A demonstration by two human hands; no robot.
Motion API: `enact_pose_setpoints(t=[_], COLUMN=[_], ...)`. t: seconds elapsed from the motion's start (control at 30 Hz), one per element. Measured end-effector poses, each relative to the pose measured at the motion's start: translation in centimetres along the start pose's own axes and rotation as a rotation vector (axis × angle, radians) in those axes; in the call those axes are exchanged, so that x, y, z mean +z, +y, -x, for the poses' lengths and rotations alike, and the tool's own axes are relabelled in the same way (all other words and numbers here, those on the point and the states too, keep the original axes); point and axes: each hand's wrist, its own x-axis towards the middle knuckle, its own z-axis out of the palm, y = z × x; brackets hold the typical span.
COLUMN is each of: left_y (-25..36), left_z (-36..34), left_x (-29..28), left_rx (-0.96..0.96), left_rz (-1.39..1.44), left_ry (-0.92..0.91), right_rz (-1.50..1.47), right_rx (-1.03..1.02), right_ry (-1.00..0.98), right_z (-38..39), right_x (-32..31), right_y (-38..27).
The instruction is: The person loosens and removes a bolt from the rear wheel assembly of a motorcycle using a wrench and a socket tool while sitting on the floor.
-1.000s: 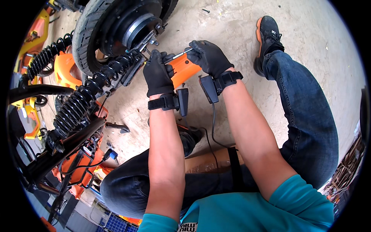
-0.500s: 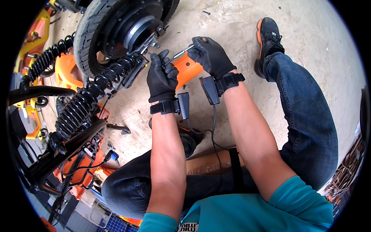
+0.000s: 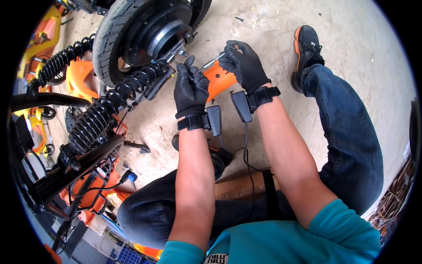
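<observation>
In black gloves, my left hand (image 3: 191,90) and my right hand (image 3: 244,66) share a slim silver rod (image 3: 213,61). The left fingers curl round its lower end, with the index finger raised; the right fingers pinch the upper end. Just beyond the left fingertips is a wheel axle with metal nuts and bracket (image 3: 179,50), beside a black tyre and hub (image 3: 105,53) and a black coil-spring shock absorber (image 3: 94,125). An orange curved panel (image 3: 220,81) lies on the floor beneath the rod.
Orange and yellow scooter parts (image 3: 41,31) crowd the left side, with a black frame tube (image 3: 88,163) at lower left. My outstretched leg (image 3: 347,127) is at right, cardboard (image 3: 233,189) lies under me, and a small bolt (image 3: 239,19) is on the floor (image 3: 272,31).
My left hand has turned, showing its curled fingers and raised index finger, and my right hand has lifted slightly. The whole view has shifted a little to the right.
</observation>
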Motion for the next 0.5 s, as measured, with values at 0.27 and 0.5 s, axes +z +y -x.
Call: enact_pose_setpoints(t=[0.27, 0.5], left_y=[-0.7, -0.6], left_z=[-0.2, 0.9], left_x=[0.5, 2.9], left_rx=[0.103, 0.123], left_rz=[-0.04, -0.54], left_ry=[0.248, 0.48], right_rz=[0.038, 0.094], right_rx=[-0.026, -0.004], right_ry=[0.013, 0.085], right_z=[0.3, 0.2], right_x=[1.0, 1.2], right_y=[-0.8, -1.2])
